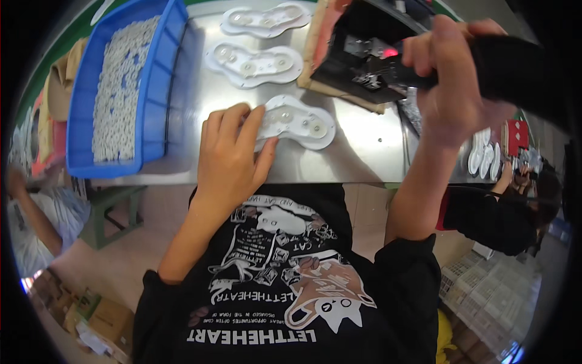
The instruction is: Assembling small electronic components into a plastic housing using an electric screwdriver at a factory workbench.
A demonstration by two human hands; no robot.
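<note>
My left hand point(233, 148) grips the left end of a white, peanut-shaped plastic casing point(315, 124), thumb at its near edge and fingers over its top. The casing lies flat on the metal table with round clear parts inside. My right hand point(451, 91) is closed around a black powered screwdriver point(503, 67), raised at the right. Its front end reaches into a tilted black box point(351, 79) of small metal screws, where a red light glows. Some screws cluster by the tool's end; whether they cling to it I cannot tell.
Two similar casings point(251, 65) point(267, 19) lie farther back on the metal table point(364, 164). A blue bin point(160, 91) of small white rings point(124, 85) stands left. Cardboard point(309, 60) lies under the black box. People point(503, 212) work at both sides; a green stool point(109, 212) stands below left.
</note>
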